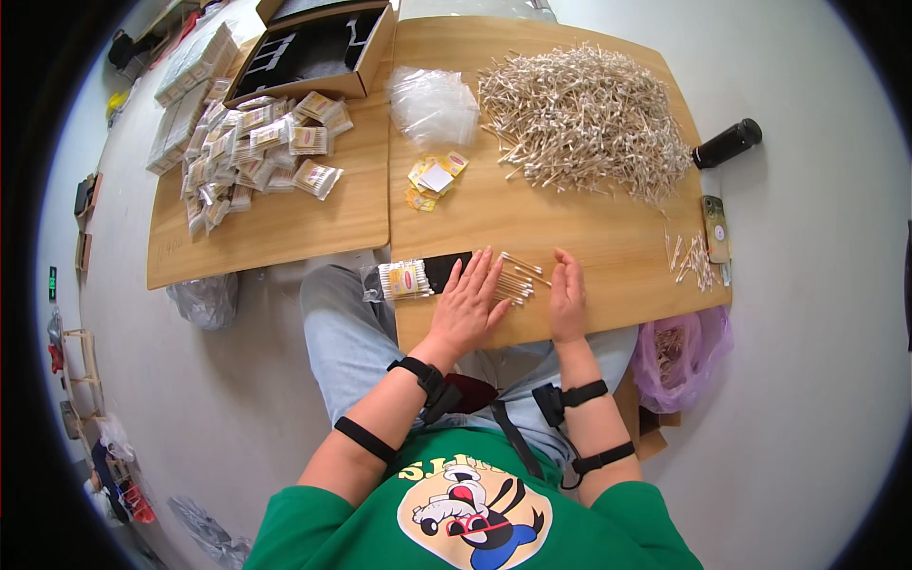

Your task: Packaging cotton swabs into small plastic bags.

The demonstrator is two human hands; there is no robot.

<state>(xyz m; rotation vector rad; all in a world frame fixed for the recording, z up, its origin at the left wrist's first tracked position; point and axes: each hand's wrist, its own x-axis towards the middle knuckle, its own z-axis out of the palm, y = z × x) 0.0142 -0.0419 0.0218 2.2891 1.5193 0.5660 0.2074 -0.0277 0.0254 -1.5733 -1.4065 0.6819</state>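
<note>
My left hand (465, 302) lies flat with its fingers stretched, partly covering a black flat piece (442, 270) and touching a small row of cotton swabs (516, 285). On the other side of that row, my right hand (568, 302) stands on its edge with straight fingers, palm turned toward the swabs. One swab at the top of the row lies slanted. To the left of my left hand, a clear bag of cotton swabs (404, 279) with a yellow label rests at the table's near edge. What lies beneath my left palm is hidden.
A large heap of loose cotton swabs (594, 119) covers the far right. Clear bags (432, 106) and yellow cards (437, 179) lie mid-table. Filled packs (252, 147) pile up left, beside an open carton (370, 59). A black bottle (727, 144) and a phone (714, 228) are at the right edge.
</note>
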